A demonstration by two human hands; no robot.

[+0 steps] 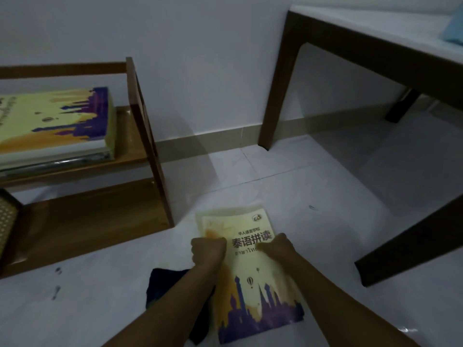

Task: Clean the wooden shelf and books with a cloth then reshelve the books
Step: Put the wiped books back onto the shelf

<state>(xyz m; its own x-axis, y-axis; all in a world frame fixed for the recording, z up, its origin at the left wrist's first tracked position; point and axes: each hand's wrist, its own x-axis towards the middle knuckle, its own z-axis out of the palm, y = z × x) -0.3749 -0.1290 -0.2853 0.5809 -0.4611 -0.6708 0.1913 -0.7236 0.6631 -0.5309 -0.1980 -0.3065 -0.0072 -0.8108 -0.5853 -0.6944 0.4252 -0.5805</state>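
Observation:
A yellow book with a purple skyline cover (253, 276) lies on the white floor in front of me, on top of other yellow books whose edges show at its top. My left hand (208, 249) grips its left edge with curled fingers. My right hand (276, 246) holds its right edge. A dark cloth (165, 284) lies on the floor under my left forearm. The low wooden shelf (140, 121) stands at the left, with a stack of books (57, 121) lying flat on its upper board.
A dark wooden table (350, 43) with a white top stands at the right, its legs on the floor near the books. A blue item (454, 26) lies on the table. A woven-cane object (7, 219) sits at the left edge. Dark marks dot the floor.

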